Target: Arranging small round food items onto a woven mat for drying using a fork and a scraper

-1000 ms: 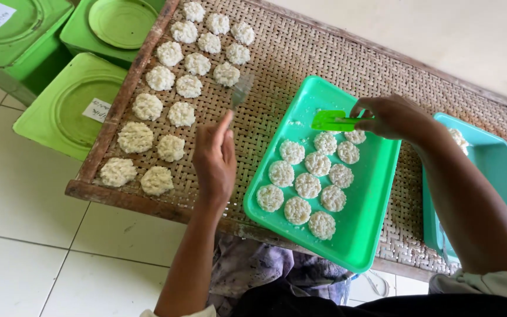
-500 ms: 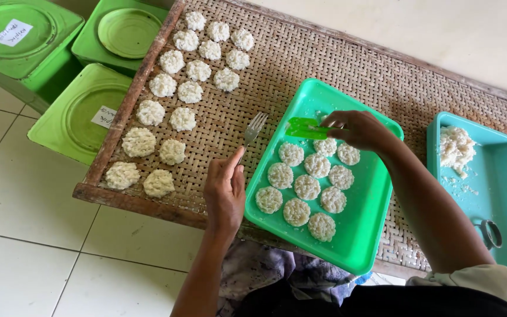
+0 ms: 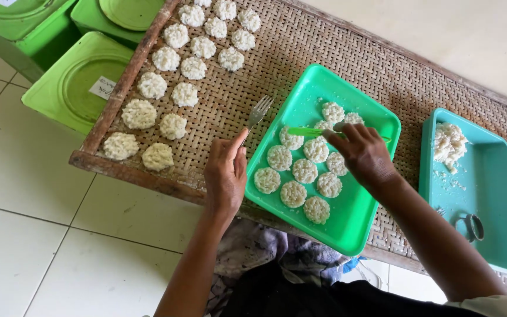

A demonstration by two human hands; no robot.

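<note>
Down in the centre of the head view, my left hand (image 3: 225, 173) grips the handle of a metal fork (image 3: 258, 111), whose tines point toward the upper part of the frame and lie on the woven tray (image 3: 335, 50) just beside the left edge of the green tray (image 3: 347, 220). My right hand (image 3: 364, 154) is closed around a green plastic utensil (image 3: 311, 132), held flat over the rice cakes (image 3: 303, 170) at the far end of the green tray; I cannot tell whether its tip touches them. About a dozen of those round white cakes sit in loose rows on the green tray, from its upper end down to its middle. To the upper left, more round rice cakes (image 3: 174, 88) are laid out in rows on the woven tray, reaching down to its wooden rim at the left. At the right of the frame a teal tray (image 3: 494, 176) rests on the same woven surface, with a lump of loose rice (image 3: 449, 142) in its upper end and a small metal ring (image 3: 473, 228) near its lower end. Green lidded tins (image 3: 71, 88) stand on the tiled floor (image 3: 24, 235) at the upper left.
</note>
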